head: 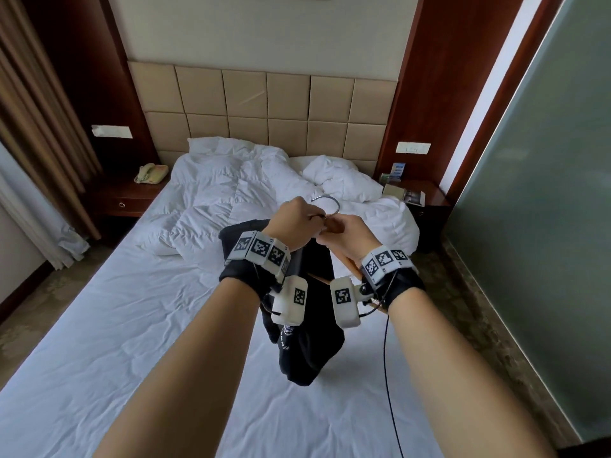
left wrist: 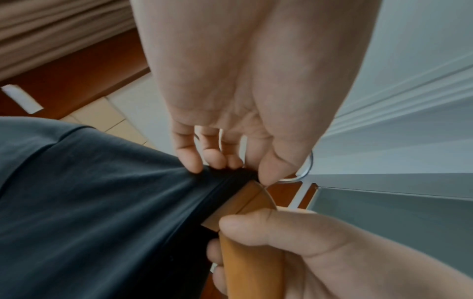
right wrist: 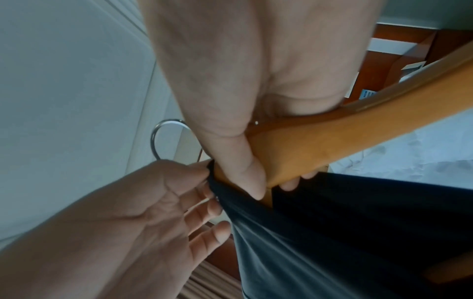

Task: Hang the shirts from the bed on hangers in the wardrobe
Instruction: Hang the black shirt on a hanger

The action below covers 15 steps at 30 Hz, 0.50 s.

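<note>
Over the bed I hold a wooden hanger (head: 348, 264) with a metal hook (head: 327, 201) up in both hands. A black shirt (head: 310, 325) hangs from it down to the sheet. My left hand (left wrist: 230, 170) pinches the shirt's bunched neck edge at the hanger's middle, just under the hook (left wrist: 307, 168). My right hand (right wrist: 272, 186) grips the hanger's right arm (right wrist: 332, 141), thumb pressed on the wood beside the fabric (right wrist: 332, 232). The hanger's left arm is hidden inside the shirt. No wardrobe is in view.
The bed (head: 132, 325) has a white sheet, with a crumpled duvet (head: 231, 193) and pillows near the padded headboard. A nightstand with a phone (head: 150, 173) stands left, another with brochures (head: 405, 193) right. A frosted glass wall (head: 545, 193) runs along the right.
</note>
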{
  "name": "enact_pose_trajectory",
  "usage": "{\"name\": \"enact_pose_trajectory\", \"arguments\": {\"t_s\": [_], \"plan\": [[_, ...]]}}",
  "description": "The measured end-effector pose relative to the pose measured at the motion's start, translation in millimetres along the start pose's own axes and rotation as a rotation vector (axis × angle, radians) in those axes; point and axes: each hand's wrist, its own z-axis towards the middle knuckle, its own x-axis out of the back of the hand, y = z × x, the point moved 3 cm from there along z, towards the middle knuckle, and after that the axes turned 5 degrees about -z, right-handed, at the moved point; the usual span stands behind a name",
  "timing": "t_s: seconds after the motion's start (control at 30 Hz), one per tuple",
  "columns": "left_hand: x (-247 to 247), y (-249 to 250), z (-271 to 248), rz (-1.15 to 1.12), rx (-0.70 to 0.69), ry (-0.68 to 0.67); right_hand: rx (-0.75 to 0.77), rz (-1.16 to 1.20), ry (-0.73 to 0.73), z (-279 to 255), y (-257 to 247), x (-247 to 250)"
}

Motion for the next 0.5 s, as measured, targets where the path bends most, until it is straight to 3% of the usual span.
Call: {"name": "enact_pose_trajectory", "arguments": {"t_s": [0.17, 0.3, 0.5], "plan": [[11, 42, 17, 0.182, -0.154, 0.031, 0.023, -0.069, 0.027, 10, -31, 33], [26, 70, 28, 0.131, -0.217, 0.112, 0.090, -0.096, 0.039, 13, -54, 69], [38, 126, 51, 0.155, -0.064, -0.045, 0.185, -0.162, 0.045, -4, -102, 121]]}}
